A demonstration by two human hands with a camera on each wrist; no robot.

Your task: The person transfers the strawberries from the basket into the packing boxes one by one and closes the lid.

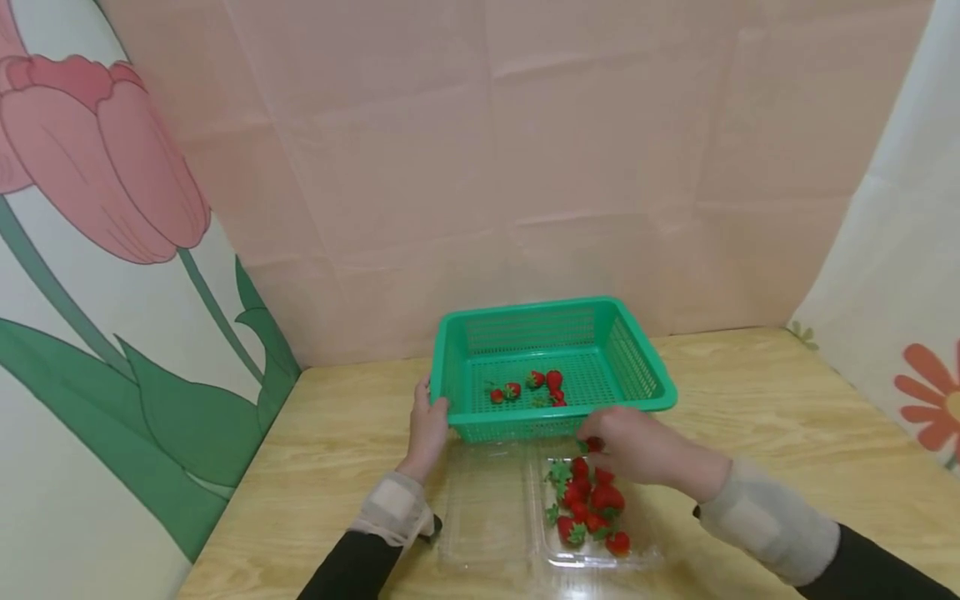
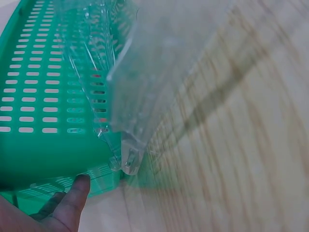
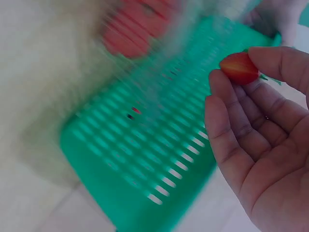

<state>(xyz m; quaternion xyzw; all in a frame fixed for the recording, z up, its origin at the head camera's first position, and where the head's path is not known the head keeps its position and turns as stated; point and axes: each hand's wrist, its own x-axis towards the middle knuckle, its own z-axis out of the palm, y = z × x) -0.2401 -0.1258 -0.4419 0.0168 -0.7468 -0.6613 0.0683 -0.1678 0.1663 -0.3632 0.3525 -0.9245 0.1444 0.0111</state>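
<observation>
My right hand [image 1: 637, 446] pinches a strawberry [image 3: 240, 68] between thumb and fingers, close to the front rim of a green plastic basket [image 1: 555, 308]. My left hand [image 1: 427, 429] grips the basket's front left corner; in the left wrist view its fingers [image 2: 72, 203] lie against the green side. Several strawberries [image 1: 553, 379] lie on the basket's mesh floor. In front of the basket is a clear plastic clamshell box [image 1: 487, 508] with its lid laid out to the left. Its right half holds a heap of strawberries [image 1: 607, 498] with green leaves.
Everything stands on a light wood-grain table [image 1: 300, 500]. A pink backdrop [image 1: 480, 167] rises behind the basket. A panel with a printed tulip [image 1: 105, 158] borders the left side, and a white cloth with an orange flower [image 1: 937, 400] the right.
</observation>
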